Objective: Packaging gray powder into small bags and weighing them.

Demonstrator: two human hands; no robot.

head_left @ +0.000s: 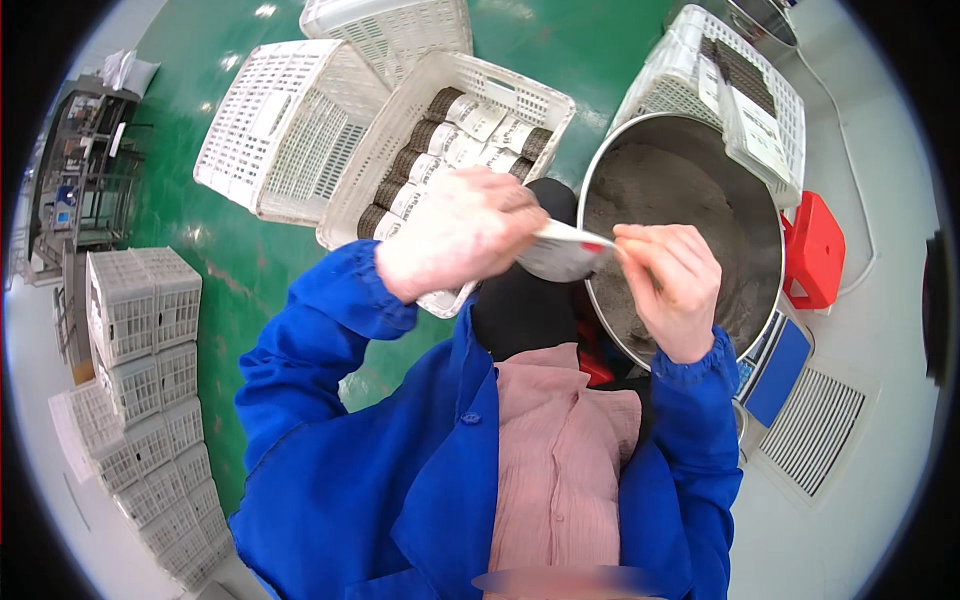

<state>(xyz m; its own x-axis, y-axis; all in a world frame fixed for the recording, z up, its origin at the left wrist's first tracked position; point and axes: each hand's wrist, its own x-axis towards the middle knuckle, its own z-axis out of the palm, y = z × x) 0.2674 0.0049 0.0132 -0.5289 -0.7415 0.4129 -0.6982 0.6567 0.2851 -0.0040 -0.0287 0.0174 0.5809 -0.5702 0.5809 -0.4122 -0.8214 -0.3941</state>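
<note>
Between my two hands is a small white and grey packaging bag [563, 258] with a red mark near its right end. My left hand [455, 232] is closed around the bag's left end. At the other end, my right hand [672, 283] pinches its edge between thumb and fingers. Just behind my left hand stands a white plastic crate [550, 95] with rows of filled packs [470, 115], white in the middle and dark patterned at the ends. Near my right hand is a large round metal tub [590, 170], partly filled with grey-brown powder [670, 200].
Empty-looking white crates [265, 125] stand at the back left, and more crates [150, 310] are stacked far left. On an upturned crate [650, 80] beside the tub lie flat bags [755, 130]. A red stool [815, 250] and a blue flat panel [780, 372] are at right.
</note>
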